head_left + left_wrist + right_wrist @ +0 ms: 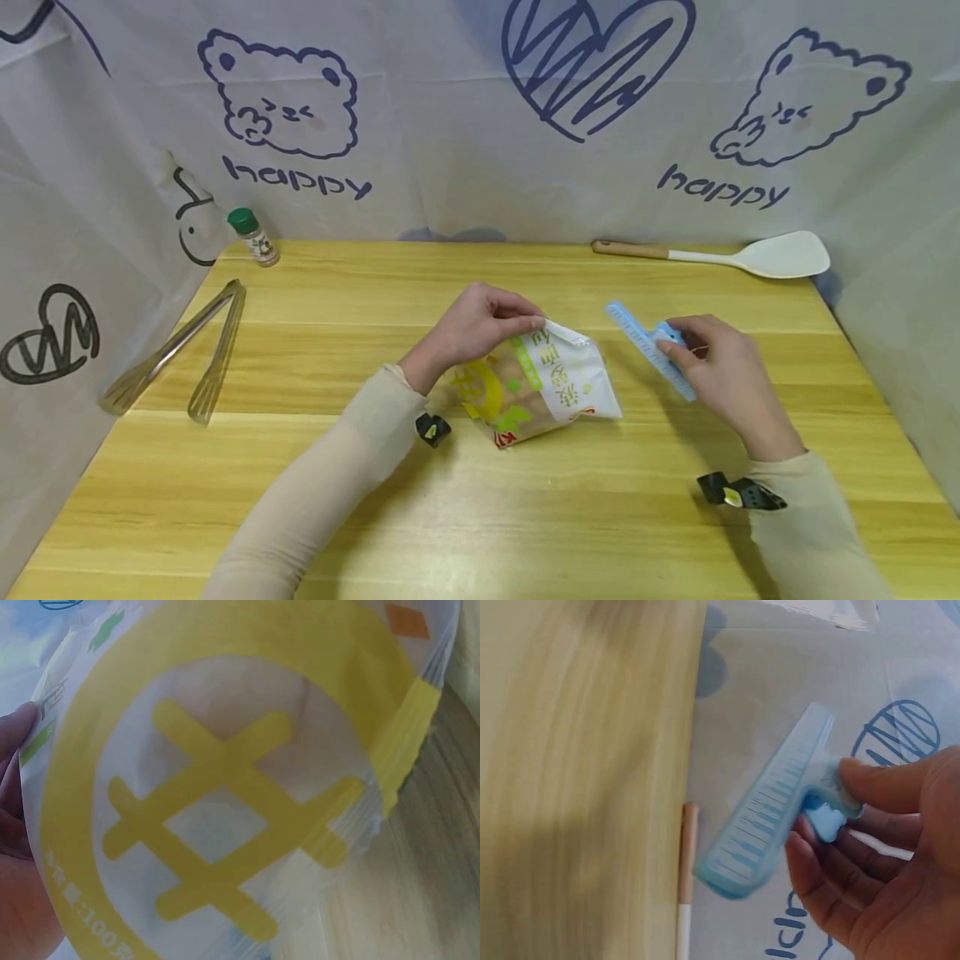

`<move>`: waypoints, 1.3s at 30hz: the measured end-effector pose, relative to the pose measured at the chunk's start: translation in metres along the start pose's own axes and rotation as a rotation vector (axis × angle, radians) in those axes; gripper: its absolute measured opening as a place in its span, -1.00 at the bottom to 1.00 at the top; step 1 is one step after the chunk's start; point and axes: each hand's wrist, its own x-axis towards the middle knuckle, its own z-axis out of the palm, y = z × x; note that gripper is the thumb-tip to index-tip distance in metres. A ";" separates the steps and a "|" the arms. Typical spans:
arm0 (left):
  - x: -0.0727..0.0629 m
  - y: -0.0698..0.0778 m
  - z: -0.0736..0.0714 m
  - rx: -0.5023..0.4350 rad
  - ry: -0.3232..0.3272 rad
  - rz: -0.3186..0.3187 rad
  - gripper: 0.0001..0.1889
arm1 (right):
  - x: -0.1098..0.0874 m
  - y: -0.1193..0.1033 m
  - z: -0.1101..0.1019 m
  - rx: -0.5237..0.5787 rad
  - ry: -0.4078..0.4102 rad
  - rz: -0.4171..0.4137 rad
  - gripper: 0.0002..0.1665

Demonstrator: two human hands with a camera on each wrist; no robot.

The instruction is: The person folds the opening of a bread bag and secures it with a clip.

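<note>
My left hand (487, 323) pinches the top edge of a printed plastic food bag (555, 379) between thumb and fingers, tilting it over the middle of the table. The bag has a white end, a yellow ring print and a see-through part with something light brown inside. Up close in the left wrist view, the bag's yellow pattern (217, 817) covers most of the frame. To the right of the bag, my right hand (723, 367) holds a long light-blue bag clip (651, 346) by its handles. Piano-key markings run along the clip's bar (761, 825) in the right wrist view.
Metal tongs (180, 350) lie spread at the left of the wooden table (525, 533). A green-capped spice jar (255, 237) stands at the back left corner. A white spatula (780, 254) with a wooden handle lies along the back right edge, before a printed cloth wall.
</note>
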 end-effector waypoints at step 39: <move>0.002 0.000 0.001 0.024 -0.009 0.032 -0.84 | -0.010 -0.019 -0.007 0.107 0.154 -0.304 -0.90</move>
